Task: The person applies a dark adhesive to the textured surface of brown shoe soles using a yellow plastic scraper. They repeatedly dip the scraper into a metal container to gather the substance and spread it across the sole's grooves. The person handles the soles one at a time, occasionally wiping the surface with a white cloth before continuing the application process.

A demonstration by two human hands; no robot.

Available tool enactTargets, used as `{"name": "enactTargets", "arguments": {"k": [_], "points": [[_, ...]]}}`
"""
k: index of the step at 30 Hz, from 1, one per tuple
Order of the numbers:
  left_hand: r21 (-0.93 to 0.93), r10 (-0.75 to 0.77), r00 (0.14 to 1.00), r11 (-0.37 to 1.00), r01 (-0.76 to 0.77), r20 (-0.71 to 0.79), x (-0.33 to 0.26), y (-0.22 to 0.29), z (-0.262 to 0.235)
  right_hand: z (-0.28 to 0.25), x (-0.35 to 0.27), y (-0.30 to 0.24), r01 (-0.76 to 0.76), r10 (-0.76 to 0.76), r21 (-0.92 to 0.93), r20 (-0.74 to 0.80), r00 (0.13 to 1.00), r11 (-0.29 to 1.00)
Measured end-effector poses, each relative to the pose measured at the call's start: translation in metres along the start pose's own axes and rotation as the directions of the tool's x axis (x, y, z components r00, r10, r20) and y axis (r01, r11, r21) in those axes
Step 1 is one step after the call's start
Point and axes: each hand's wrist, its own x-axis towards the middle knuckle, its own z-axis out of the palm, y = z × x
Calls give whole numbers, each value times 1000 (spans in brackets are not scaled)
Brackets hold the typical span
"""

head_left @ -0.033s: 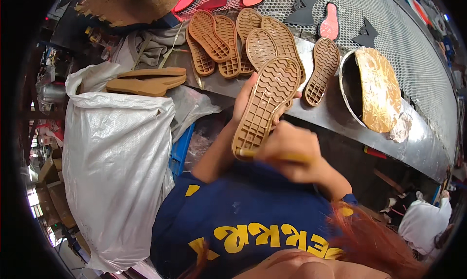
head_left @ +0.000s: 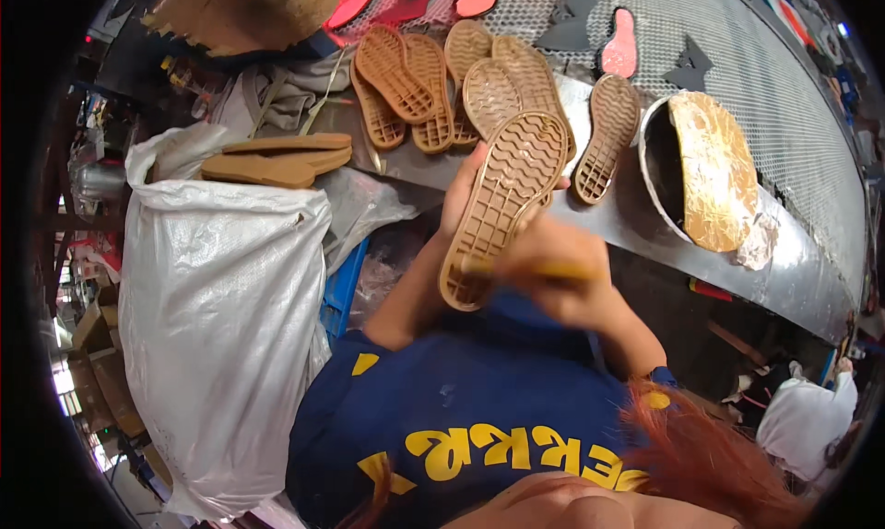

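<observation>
My left hand (head_left: pixel 459 193) grips a tan shoe sole (head_left: pixel 516 156) from beneath and behind, its fingers partly hidden. The tread side faces up, with wavy ridges at the broad end and a square grid toward the heel. In my right hand (head_left: pixel 558 271), smeared by motion, is a brush with a yellow handle (head_left: pixel 576 270). Its pale tip lies over the grid of the heel part. Just beyond, on the metal bench, several more tan soles (head_left: pixel 426 77) lie overlapping, and a single sole (head_left: pixel 606 142) rests to their right.
A round tin (head_left: pixel 653 151) with a tape-covered lid (head_left: pixel 710 170) stands on the bench (head_left: pixel 636 220) at right. Pink insoles (head_left: pixel 619 45) and dark cut pieces (head_left: pixel 691 65) lie on the mesh surface. A white sack (head_left: pixel 221 326) with soles (head_left: pixel 277 160) on top fills the left side.
My right hand and the brush have shifted slightly over the heel part, the tip now a little higher on the grid. The sole has dipped slightly toward me.
</observation>
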Motion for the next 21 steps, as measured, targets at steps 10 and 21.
{"name": "enactTargets", "arguments": {"k": [10,21], "points": [[9,-6,941,1000,3,338,1,4,-16,-10,-23,-4,-68,68,0,24,997,998],[505,417,905,802,-319,-91,52,-8,-6,-52,-53,-4,-74,223,228,-743,631,971]]}}
